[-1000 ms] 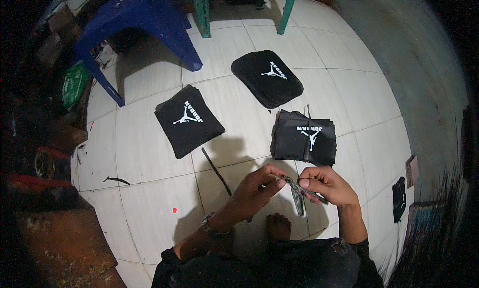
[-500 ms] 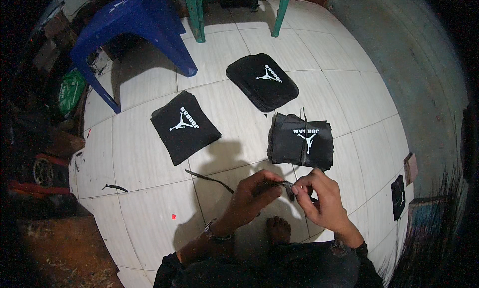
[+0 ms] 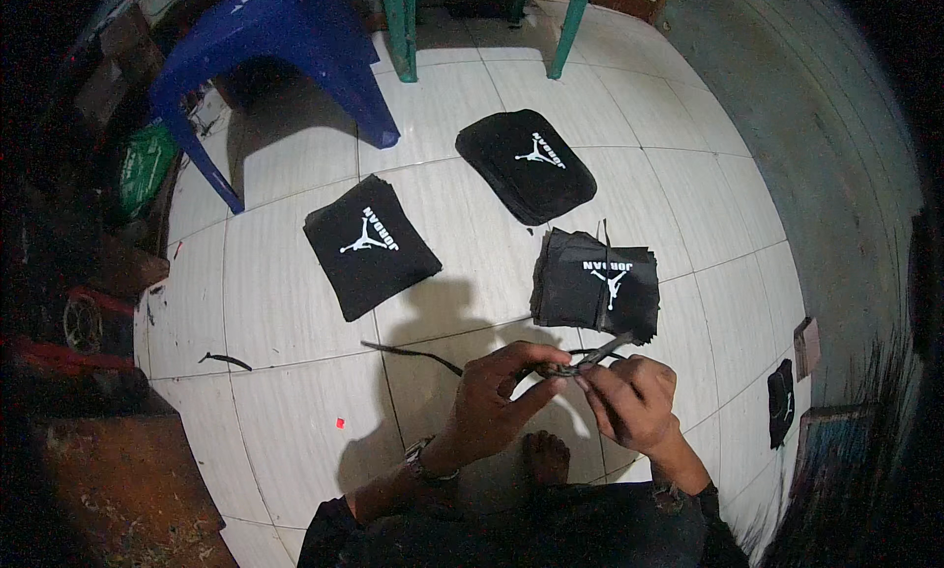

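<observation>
My left hand and my right hand meet above the floor, both pinching a thin dark strip with fingertips. One end sticks out up and right past my right fingers; the middle is partly hidden between the hands. Another length of dark strip runs left from behind my left hand; I cannot tell whether it is the same piece. Just beyond my right hand lies a stack of black fabric pieces with white print, a narrow dark strip lying across it.
Two more stacks of printed black pieces, one squarish and one rounded, lie on the white tiles. A blue plastic stool stands far left, green legs behind. A small black piece lies right.
My right hand has turned, its fingers now curled downward. The strip's end has swung from hanging below the fingers to pointing up and right. The view has shifted slightly.
</observation>
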### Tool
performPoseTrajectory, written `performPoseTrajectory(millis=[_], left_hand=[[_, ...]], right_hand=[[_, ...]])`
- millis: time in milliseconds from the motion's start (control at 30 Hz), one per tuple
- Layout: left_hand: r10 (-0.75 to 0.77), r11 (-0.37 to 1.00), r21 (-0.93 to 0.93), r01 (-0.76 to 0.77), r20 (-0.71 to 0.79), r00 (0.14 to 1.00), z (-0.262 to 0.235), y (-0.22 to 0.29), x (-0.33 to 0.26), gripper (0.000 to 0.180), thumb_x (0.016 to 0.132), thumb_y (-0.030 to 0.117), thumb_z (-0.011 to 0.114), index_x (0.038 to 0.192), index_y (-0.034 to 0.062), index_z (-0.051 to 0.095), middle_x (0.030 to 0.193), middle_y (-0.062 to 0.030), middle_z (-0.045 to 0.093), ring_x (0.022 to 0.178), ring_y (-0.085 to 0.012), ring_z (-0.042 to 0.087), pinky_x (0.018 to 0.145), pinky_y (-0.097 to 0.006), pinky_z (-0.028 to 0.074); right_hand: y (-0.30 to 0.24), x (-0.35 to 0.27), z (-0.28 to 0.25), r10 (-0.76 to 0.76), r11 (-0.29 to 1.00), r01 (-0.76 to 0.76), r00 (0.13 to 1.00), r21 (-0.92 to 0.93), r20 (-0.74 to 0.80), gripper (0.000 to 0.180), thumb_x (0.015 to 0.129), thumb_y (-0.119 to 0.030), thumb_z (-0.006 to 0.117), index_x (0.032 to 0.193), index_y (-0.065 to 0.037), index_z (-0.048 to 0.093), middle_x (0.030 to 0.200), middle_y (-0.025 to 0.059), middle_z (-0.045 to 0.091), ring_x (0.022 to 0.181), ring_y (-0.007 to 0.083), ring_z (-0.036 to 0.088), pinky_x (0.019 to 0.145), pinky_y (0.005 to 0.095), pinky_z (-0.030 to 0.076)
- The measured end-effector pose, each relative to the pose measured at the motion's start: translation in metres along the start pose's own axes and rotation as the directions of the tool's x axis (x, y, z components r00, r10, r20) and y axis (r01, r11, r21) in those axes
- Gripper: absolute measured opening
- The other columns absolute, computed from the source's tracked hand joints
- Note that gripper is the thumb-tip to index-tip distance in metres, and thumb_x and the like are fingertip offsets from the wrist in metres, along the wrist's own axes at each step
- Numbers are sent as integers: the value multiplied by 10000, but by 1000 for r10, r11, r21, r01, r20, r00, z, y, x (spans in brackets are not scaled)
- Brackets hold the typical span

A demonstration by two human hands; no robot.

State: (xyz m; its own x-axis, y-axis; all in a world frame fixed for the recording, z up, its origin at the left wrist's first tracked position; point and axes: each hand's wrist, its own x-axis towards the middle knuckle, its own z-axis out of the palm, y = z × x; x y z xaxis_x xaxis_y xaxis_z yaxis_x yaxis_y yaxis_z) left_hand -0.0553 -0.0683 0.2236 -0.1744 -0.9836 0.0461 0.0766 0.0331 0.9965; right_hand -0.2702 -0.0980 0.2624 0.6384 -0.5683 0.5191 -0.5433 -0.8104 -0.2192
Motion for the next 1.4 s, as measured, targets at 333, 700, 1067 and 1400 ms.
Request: performPoseTrajectory(millis=[333,700,1067,1400], left_hand=[[324,936,188,-297,-135,936,3,-2,-1,284,913,141,781,1166,57,682,1065,-110,742,913,-230,733,793,-343,585],[155,978,134,-162,64,986,-18,3,0,222,913,117,776,1108,47,697,1050,-109,726,975,-214,722,852,-365,574],[263,926,319,-202,-161,951,-18,9,7,133,967,117,717,1001,0,663,1049,-113,712,1001,-170,687,883,-318,548],[-161,907,-372,197,127,979,-20,15,-10,222,1028,169,663,1093,-42,685,870,-86,724,796,-110,685,737,-280,566]], right_hand=[[-13,-2,11,345,866,-324,938,382,13,142,902,-47,723,1030,-22,669,888,128,688,711,275,606,611,370,481],[1,9,-4,120,947,-122,992,297,26,255,865,-77,694,1119,-51,696,1027,128,677,951,321,629,884,483,466],[7,31,-22,-42,985,2,972,170,230,310,812,-67,764,1118,-55,716,939,64,731,983,251,702,1067,606,409],[0,17,-3,-236,957,236,972,-171,18,405,700,-129,740,1096,-50,766,843,9,642,834,188,654,827,429,487]])
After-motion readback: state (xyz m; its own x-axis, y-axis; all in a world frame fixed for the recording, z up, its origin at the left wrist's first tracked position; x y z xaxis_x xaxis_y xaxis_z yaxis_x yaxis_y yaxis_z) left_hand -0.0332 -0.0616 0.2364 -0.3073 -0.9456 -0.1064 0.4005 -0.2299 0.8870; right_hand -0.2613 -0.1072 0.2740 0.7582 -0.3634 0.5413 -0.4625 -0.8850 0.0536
